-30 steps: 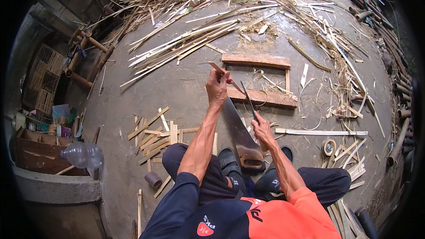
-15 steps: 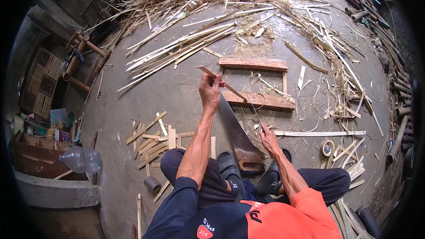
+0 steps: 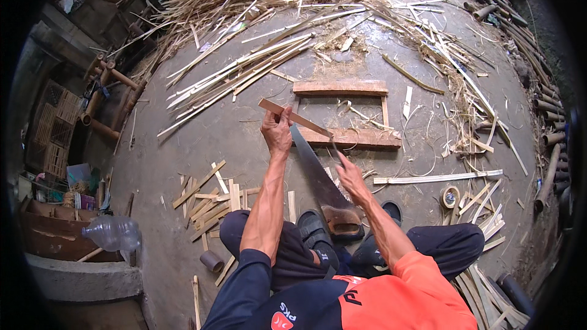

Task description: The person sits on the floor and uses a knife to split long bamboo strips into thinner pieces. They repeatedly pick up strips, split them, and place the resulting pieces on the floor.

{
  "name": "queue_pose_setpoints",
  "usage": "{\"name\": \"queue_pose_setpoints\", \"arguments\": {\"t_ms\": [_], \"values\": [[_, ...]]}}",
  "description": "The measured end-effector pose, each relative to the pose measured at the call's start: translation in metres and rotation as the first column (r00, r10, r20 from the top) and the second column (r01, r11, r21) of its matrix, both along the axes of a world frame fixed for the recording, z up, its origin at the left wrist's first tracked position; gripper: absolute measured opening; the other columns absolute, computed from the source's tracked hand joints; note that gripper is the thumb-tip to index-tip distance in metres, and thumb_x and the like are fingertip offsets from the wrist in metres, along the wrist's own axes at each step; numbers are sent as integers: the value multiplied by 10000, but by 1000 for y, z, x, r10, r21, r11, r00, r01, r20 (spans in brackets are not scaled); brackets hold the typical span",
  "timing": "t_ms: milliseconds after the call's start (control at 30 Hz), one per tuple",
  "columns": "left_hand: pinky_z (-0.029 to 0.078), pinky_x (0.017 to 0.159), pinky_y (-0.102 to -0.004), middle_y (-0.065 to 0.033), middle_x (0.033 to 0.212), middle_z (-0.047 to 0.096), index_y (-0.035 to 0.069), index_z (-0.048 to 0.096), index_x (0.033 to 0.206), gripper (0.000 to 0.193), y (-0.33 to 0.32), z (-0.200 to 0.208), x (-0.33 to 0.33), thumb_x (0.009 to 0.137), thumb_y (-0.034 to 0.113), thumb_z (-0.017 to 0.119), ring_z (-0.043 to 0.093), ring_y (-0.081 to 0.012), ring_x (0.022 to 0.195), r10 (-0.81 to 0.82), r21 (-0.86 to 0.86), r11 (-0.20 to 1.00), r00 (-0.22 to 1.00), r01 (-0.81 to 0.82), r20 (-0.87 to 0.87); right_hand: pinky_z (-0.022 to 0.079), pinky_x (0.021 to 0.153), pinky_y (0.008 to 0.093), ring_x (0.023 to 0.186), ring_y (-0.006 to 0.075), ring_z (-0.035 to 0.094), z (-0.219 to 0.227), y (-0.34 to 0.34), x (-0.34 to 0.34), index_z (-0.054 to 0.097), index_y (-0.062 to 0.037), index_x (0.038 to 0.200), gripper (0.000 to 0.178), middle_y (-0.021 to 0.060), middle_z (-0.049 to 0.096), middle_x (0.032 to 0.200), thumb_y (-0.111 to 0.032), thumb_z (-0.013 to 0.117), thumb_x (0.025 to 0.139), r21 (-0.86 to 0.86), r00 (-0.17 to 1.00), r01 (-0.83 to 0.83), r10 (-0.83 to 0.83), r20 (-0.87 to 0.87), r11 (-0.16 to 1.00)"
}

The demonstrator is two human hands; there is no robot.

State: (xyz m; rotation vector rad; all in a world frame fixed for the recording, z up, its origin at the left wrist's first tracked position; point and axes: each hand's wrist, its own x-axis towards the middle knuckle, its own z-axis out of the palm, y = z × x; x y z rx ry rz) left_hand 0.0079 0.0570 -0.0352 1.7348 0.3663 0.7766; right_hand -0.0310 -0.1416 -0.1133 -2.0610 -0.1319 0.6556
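Observation:
Raised in front of me, my left hand pinches a flat bamboo strip that slants down to the right. My right hand is closed round the handle of a knife, whose narrow blade meets the strip's right end. Beneath my hands a handsaw lies with its dark wooden handle between my feet and its blade pointing away. Just beyond is a wooden frame of two thick bars joined by thin side pieces; the strip's end overlaps the nearer bar in view.
Short bamboo pieces and a bamboo tube lie left of my legs. A roll of tape and a long pale strip are at right. Long split strips and shavings spread farther off. A clear plastic bottle stands out at left.
My left hand has shifted slightly left and down, and the strip now shows more of its flat face. My right hand has moved up and left, bringing the knife against the strip's end.

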Motion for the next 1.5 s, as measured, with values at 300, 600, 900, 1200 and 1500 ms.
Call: {"name": "queue_pose_setpoints", "arguments": {"t_ms": [300,600,900,1200,1500], "values": [[363,447,-204,23,589,516,54,544,744,188,-3,-4,12,810,193,651,457,-51,485,70,-10,998,997,-70,-18,440,800,382,923,343,584,-36,-14,-11,439,-114,1265,444,232,569,1073,-195,485,831,104,961,34,-61,268,994],[423,627,-314,-39,725,574,35,590,872,232,-21,-14,13,859,264,554,501,-123,700,-24,-286,957,996,48,88,406,643,309,740,174,507,-116,-53,2,502,-36,1110,306,80,545,859,-146,452,829,150,996,24,-36,80,988],[478,488,-401,-199,651,585,-53,504,885,269,-45,-31,-6,862,212,462,625,-306,616,-21,53,998,987,30,-161,333,360,227,424,50,377,-17,-87,5,457,-68,1199,340,-39,350,519,-219,478,895,255,938,164,-231,260,953],[346,320,-234,17,516,403,23,458,820,305,-103,34,-109,953,271,337,375,-78,355,-795,-555,539,600,634,-86,341,428,289,449,155,413,17,-153,51,413,-81,1284,400,89,506,641,-133,467,891,-57,692,-1,42,721,998],[409,484,-199,58,638,467,101,565,1092,331,113,199,-221,915,349,435,453,-34,569,112,119,986,993,-114,22,379,383,303,432,145,438,-53,-226,46,274,-148,1371,554,52,474,564,-197,494,865,-208,958,95,-33,286,973]]}}
